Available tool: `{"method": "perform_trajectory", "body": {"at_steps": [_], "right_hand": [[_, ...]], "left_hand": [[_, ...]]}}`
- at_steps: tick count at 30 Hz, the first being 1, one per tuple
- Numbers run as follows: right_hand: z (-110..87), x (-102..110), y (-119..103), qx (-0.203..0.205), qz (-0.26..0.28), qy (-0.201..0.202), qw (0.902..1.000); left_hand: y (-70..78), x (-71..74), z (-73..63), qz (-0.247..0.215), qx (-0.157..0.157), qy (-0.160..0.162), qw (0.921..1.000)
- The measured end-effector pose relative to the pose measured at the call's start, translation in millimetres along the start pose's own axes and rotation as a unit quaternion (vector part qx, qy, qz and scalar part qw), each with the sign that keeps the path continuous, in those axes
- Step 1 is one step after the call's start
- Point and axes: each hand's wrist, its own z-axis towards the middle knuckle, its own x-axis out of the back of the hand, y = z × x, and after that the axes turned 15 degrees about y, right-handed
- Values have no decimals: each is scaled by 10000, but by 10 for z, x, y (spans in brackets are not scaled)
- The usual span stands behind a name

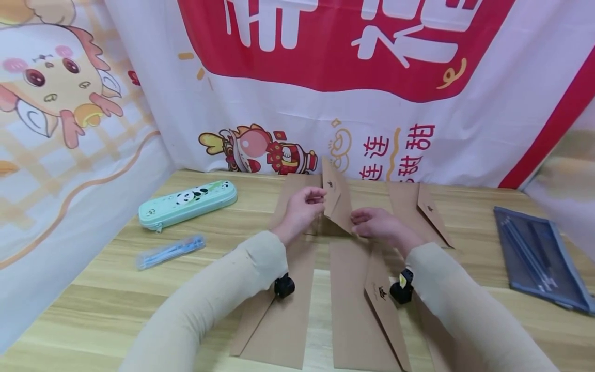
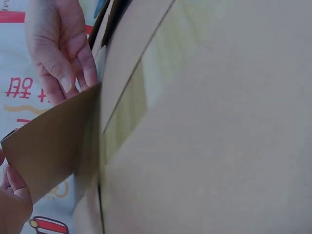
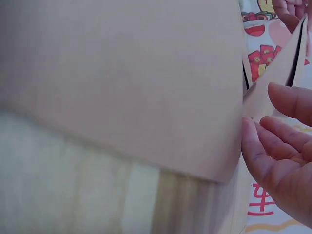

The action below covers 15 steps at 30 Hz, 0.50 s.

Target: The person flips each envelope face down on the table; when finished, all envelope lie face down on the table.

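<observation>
A brown kraft-paper envelope (image 1: 338,199) with a small dark print on its flap is raised and tilted at the middle back of the table. My left hand (image 1: 302,211) pinches its left edge between thumb and fingers; the left wrist view shows this grip at the lower left. By the envelope's lower right corner is my right hand (image 1: 378,225), fingers loosely bent. In the right wrist view the thumb stands apart from those fingers (image 3: 282,163), with nothing pinched between them. Similar envelopes lie beneath and around: front left (image 1: 285,320), front middle (image 1: 348,315), back right (image 1: 405,206).
At the left sit a mint panda pencil case (image 1: 188,204) and a clear case of blue pens (image 1: 170,251). A dark blue mesh pouch (image 1: 541,256) with pencils lies at the right. Printed cloth (image 1: 288,93) hangs behind the wooden table (image 1: 102,299).
</observation>
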Motion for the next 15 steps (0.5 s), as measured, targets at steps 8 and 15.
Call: {"method": "perform_trajectory", "body": {"at_steps": [8,15], "right_hand": [[-53,-45,-48,-247,70,-10,9997],[-94,-99,-59,-314,418,168,9985]], "left_hand": [[165,-52,-14,269,-211,-405,9986],[261,-143,7,494,-369,-538,9966]]}}
